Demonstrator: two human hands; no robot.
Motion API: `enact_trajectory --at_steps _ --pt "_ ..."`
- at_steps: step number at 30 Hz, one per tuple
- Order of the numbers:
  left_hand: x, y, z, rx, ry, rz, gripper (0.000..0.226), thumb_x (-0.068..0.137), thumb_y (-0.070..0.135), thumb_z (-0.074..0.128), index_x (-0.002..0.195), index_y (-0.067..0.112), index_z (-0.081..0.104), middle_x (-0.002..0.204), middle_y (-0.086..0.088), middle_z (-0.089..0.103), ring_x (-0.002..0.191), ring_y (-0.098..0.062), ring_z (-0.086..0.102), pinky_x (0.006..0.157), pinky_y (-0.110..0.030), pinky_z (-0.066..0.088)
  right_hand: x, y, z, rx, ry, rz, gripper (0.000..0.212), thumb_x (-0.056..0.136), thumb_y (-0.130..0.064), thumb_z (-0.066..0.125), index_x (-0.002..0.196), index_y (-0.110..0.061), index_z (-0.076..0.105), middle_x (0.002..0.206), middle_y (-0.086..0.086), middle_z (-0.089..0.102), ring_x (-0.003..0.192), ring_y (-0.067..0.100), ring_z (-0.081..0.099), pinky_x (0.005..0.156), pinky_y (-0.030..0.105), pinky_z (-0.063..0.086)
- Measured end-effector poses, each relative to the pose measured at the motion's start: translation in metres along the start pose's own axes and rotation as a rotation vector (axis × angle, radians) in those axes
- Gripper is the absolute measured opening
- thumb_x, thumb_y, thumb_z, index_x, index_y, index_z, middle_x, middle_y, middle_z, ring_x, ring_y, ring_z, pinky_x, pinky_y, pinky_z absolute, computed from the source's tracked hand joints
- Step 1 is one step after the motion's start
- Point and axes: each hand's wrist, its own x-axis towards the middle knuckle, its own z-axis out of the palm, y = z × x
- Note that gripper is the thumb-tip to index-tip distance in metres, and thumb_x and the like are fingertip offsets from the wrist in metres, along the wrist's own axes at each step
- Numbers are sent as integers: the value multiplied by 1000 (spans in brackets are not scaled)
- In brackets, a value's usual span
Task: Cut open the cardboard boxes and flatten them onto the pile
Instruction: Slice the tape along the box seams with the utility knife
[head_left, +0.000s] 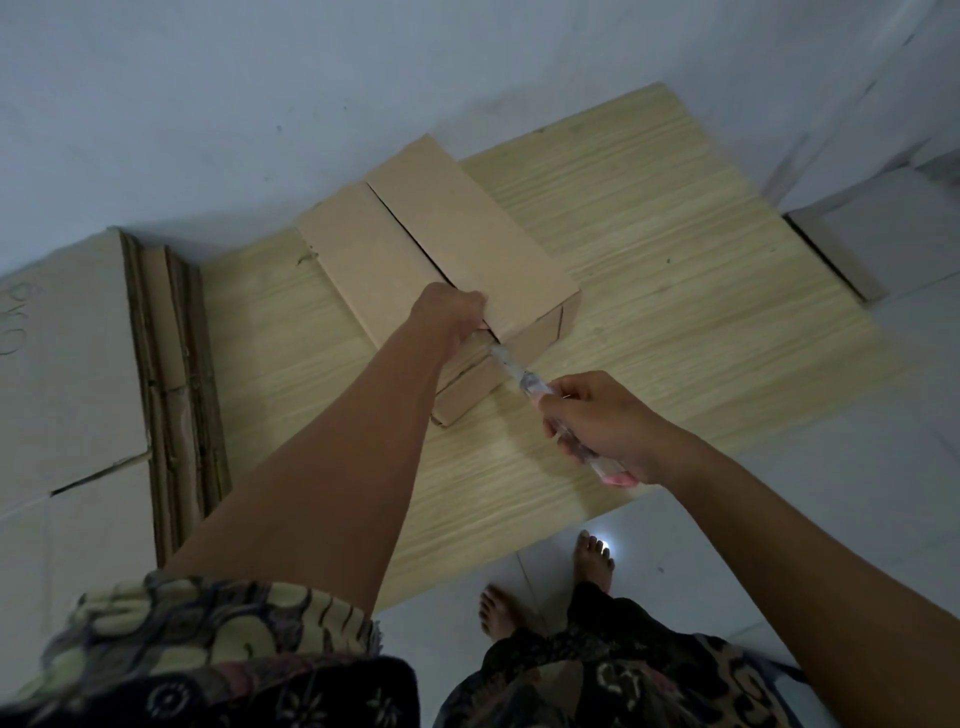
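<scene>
A brown cardboard box (467, 244) lies on a pale wooden table (675, 270), its top seam split down the middle. My left hand (449, 312) grips the near end of the box at the seam. My right hand (602, 421) holds a clear-handled box cutter (524, 382), and the cutter's tip meets the near end face of the box just below my left hand. A pile of flattened cardboard (67, 364) lies to the left of the table, several sheets thick at its edge.
Another cardboard box (831, 254) sits on the floor beyond the table's right edge. White floor tiles surround the table. My bare feet (592, 558) stand at the table's near corner. A grey wall runs behind.
</scene>
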Motion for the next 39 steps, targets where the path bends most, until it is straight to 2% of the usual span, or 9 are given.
enact_trajectory --at_steps 3,7,10,16,20,27,29,33,39 --pt "-4 1 -1 -5 1 5 31 92 29 66 100 -1 68 96 -16 75 90 -28 73 82 -32 60 0 -12 2 7 43 64 36 100 -36 59 76 -9 65 60 7 62 45 15 53 53 28 42" --pt "-13 5 -3 -39 -26 12 23 98 20 64 102 -2 67 87 -13 69 61 -14 58 39 -14 38 4 -26 -7 4 232 142 34 97 -44 62 82 -14 71 56 -4 67 43 8 58 47 26 49" --pt "-11 3 -4 -17 -5 24 34 95 29 67 107 -3 69 101 -16 73 75 -25 63 51 -23 38 4 -28 -15 -53 232 63 32 95 -45 65 86 -15 74 72 1 75 57 16 68 61 45 61" --pt "-21 1 -9 196 111 129 38 70 56 57 73 18 62 93 -9 72 97 -33 67 102 -55 46 -11 -18 -22 -232 99 -40 23 90 -39 71 86 -16 72 65 -1 70 47 7 59 48 24 47" --pt "-26 2 -35 357 95 211 37 66 54 56 59 18 53 96 -18 70 102 -39 65 102 -56 46 -17 -21 -48 -261 -2 -126 29 87 -22 74 65 -11 58 52 1 51 43 12 45 47 25 37" --pt "-19 9 -94 890 -316 -12 22 91 33 71 89 12 75 86 -2 72 83 -17 67 78 -25 51 17 -47 -51 -193 -19 -217 39 104 -40 49 97 -6 67 82 18 68 60 19 61 59 35 53" --pt "-26 4 -94 861 -200 -77 32 84 34 77 100 7 76 86 -5 75 79 -18 68 83 -29 53 31 -52 -45 -230 -3 -260 40 104 -45 45 100 -11 64 76 8 58 63 18 59 64 39 53" --pt "-42 7 -56 729 336 -3 70 89 57 62 138 9 48 140 -16 50 131 -34 47 103 -47 40 54 -55 -36 -212 134 -328 22 103 -43 46 95 -28 59 67 -4 54 61 16 56 64 39 49" --pt "-15 9 15 549 371 171 91 90 73 42 157 14 23 164 -11 19 153 -29 10 117 -66 7 73 -64 -42 -169 329 -379 17 95 -34 60 111 -30 65 80 -5 70 70 21 69 67 42 59"
